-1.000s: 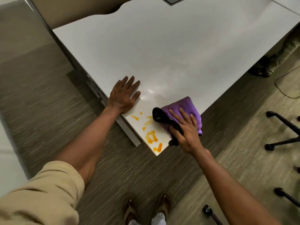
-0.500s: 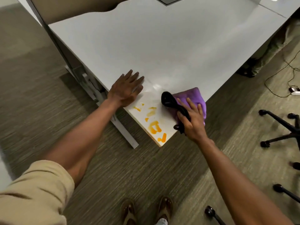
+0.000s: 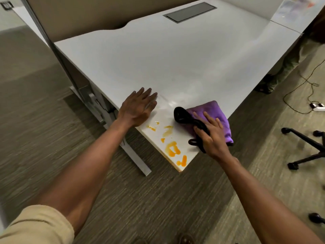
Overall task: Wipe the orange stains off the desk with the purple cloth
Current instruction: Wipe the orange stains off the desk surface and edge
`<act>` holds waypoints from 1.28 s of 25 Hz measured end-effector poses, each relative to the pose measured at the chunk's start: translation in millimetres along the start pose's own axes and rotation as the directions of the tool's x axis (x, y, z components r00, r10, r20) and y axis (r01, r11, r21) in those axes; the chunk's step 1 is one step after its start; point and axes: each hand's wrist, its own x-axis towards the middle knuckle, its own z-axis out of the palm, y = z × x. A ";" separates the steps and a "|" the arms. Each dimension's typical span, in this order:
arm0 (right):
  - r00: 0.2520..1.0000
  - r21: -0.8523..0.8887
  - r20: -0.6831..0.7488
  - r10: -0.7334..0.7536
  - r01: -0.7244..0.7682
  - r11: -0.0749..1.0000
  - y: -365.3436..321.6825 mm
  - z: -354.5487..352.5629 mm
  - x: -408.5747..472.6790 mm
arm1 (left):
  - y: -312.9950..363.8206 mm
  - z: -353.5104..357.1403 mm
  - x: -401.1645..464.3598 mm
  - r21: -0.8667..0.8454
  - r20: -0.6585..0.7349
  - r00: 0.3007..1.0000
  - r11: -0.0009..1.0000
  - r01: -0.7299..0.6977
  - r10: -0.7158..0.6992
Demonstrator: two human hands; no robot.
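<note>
nothing shifted: right hand [image 3: 212,136] presses purple cloth [image 3: 217,111] beside orange stains [image 3: 173,150].

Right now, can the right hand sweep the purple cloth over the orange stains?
Probably yes. The right hand presses the purple cloth right beside the orange stains, with only bare desk between them.

We see a white desk [image 3: 175,59] at frame centre; orange stains [image 3: 173,150] mark its lower corner, the purple cloth [image 3: 218,115] just right, a grey hatch [image 3: 190,12] at top.
</note>
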 end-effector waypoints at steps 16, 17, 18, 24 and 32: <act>0.856 -0.043 0.457 -0.241 0.292 0.955 -32.9 -4.4 21.3 | -33.0 -18.9 7.4 0.083 0.151 0.942 0.945 -0.316 0.301; 0.870 -0.063 0.445 -0.210 0.264 0.962 -33.6 -3.8 35.5 | -39.8 -18.6 8.2 0.107 0.138 0.942 0.941 -0.322 0.306; 0.889 -0.101 0.419 -0.186 0.249 0.963 -37.4 0.8 48.2 | -42.8 -16.3 8.1 0.130 0.104 0.952 0.945 -0.300 0.288; 0.739 -0.048 0.553 -0.386 0.491 0.870 -54.8 26.5 35.9 | -40.6 -12.1 4.8 0.074 0.017 0.989 0.986 -0.150 0.149; 0.741 -0.040 0.565 -0.364 0.465 0.884 -76.5 34.1 52.6 | -43.5 -12.0 7.8 0.031 0.001 0.990 0.990 -0.138 0.138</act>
